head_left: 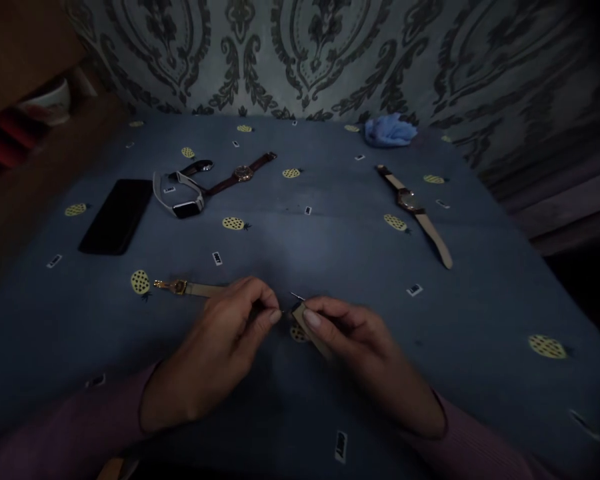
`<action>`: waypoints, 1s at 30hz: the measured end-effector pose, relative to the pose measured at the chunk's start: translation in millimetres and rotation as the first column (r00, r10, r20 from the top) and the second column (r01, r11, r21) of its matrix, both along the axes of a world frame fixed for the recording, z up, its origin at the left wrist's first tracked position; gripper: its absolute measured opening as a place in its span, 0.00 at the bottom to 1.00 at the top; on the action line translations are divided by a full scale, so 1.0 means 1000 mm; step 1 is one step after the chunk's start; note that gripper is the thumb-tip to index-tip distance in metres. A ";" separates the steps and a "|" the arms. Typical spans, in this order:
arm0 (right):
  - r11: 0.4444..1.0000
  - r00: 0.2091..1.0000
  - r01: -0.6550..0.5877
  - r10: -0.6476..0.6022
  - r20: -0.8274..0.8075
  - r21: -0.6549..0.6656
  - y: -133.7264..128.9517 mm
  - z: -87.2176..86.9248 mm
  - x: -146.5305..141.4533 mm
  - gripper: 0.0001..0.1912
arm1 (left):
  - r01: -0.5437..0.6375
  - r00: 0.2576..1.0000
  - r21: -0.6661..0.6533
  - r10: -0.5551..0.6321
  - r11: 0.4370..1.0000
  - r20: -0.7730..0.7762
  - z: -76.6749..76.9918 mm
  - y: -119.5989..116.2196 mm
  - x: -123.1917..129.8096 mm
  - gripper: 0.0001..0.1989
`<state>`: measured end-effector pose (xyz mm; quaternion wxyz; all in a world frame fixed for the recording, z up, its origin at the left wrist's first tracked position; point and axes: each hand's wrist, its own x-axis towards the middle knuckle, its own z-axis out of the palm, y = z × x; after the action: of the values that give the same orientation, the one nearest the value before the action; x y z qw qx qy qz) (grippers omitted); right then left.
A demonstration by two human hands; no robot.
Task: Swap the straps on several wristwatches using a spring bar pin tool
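My right hand (360, 347) is closed around a beige watch strap (307, 325), held between thumb and forefinger. A thin metal pin (297, 296) sticks out by the strap's upper end, at my right fingertips. Facing it, my left hand (230, 340) pinches thumb and forefinger together close to that end; a tiny dark tip shows there, too small to name. Beyond the left knuckles, another beige strap (203, 290) with a gold-coloured metal piece (180, 287) lies on the table, partly hidden by the hand.
On the blue patterned tablecloth (280, 253) lie a black phone (117, 217), a white-strapped smartwatch (187, 208), a black strap (193, 168) and a brown watch (243, 173). To the right is a beige-strapped watch (407, 200). A crumpled blue cloth (390, 131) sits by the wall.
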<state>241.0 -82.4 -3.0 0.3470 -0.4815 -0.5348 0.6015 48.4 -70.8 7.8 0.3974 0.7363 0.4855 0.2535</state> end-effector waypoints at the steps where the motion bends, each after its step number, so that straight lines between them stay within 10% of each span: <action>1: 0.999 0.999 -0.005 0.004 -0.039 -0.033 0.001 0.001 -0.001 0.13 | -0.014 0.998 -0.087 0.019 0.996 0.058 0.001 0.000 0.000 0.08; 7: 0.999 0.996 0.004 -0.008 -0.093 -0.050 0.001 -0.003 -0.005 0.12 | 0.050 0.929 -0.389 0.100 0.920 0.356 -0.006 0.004 0.001 0.08; 30: 0.995 1.000 0.021 -0.020 -0.007 0.097 -0.002 -0.011 -0.006 0.09 | -0.003 0.960 -0.389 0.111 0.921 0.255 -0.009 0.002 0.001 0.09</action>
<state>235.3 -84.0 -14.1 0.3780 -0.4676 -0.5573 0.5726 49.3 -69.3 -1.5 0.5895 0.5872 0.4879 0.2638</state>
